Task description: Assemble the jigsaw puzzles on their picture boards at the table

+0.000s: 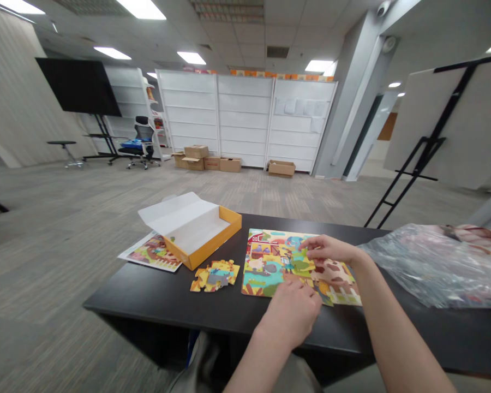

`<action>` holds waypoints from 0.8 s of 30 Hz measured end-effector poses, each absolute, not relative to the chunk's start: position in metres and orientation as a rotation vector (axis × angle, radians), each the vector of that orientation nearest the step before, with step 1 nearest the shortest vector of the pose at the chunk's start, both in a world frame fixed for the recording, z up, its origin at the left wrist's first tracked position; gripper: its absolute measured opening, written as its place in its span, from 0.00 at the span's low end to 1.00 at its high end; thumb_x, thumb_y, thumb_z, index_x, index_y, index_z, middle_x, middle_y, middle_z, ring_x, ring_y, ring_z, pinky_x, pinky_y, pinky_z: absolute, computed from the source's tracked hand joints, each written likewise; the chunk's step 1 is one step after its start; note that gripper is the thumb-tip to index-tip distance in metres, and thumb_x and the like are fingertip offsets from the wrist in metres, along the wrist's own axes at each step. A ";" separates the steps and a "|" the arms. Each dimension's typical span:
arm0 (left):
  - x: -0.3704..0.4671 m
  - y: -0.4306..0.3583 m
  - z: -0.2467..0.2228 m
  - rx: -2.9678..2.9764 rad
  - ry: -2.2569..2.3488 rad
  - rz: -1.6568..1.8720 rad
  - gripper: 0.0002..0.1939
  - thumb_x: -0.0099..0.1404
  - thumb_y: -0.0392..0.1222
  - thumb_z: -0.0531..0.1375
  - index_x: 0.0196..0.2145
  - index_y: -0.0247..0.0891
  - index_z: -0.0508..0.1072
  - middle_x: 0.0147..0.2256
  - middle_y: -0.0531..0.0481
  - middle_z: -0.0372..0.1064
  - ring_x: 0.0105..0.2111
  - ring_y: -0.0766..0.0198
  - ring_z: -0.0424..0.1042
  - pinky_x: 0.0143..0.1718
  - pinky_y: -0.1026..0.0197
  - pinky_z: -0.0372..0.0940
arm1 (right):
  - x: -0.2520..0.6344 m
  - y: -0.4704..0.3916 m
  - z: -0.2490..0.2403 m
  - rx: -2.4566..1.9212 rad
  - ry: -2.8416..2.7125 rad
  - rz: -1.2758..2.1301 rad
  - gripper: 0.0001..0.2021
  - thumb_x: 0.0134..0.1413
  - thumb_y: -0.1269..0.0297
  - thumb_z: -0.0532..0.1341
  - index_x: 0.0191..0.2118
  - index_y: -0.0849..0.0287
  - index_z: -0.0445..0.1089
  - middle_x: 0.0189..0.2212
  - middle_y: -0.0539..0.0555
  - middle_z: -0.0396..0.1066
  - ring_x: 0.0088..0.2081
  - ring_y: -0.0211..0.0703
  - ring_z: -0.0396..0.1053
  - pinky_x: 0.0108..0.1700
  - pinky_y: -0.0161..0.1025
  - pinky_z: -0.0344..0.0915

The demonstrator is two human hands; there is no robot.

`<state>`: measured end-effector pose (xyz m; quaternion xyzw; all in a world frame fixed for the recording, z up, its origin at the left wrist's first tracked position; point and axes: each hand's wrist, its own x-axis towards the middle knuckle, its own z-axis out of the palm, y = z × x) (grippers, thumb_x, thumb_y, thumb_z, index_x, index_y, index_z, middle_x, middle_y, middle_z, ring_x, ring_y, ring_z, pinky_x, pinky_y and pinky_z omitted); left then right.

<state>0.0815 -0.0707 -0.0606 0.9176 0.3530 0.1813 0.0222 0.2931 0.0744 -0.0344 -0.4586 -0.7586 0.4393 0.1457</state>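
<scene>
A colourful farm-scene jigsaw puzzle (pixel 265 267) lies on the black table, largely assembled, with a brown-and-white cow at its right. My left hand (pixel 297 308) rests over its near edge, fingers curled down; whatever is under the fingertips is hidden. Above the far right part of the puzzle, my right hand (pixel 331 250) hovers low with bent fingers apart, and I see nothing clearly held. Left of the puzzle sits a small heap of loose jigsaw pieces (pixel 216 275), yellow and grey.
An open yellow box (pixel 215 240) with a white lid stands at the back left of the table (pixel 155 292). Partly beneath it lies a printed picture sheet (pixel 151 252). A clear plastic bag (pixel 437 267) bulges over the right side. Cardboard boxes (pixel 194 158) sit by the far shelves.
</scene>
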 end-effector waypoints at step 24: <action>0.073 -0.081 -0.057 2.857 0.975 0.660 0.08 0.72 0.42 0.55 0.39 0.38 0.72 0.39 0.48 0.74 0.39 0.58 0.74 0.40 0.57 0.68 | 0.256 0.062 -0.041 -1.260 -2.350 1.801 0.25 0.35 0.52 0.75 0.40 0.60 0.73 0.21 0.45 0.73 0.20 0.32 0.67 0.23 0.28 0.63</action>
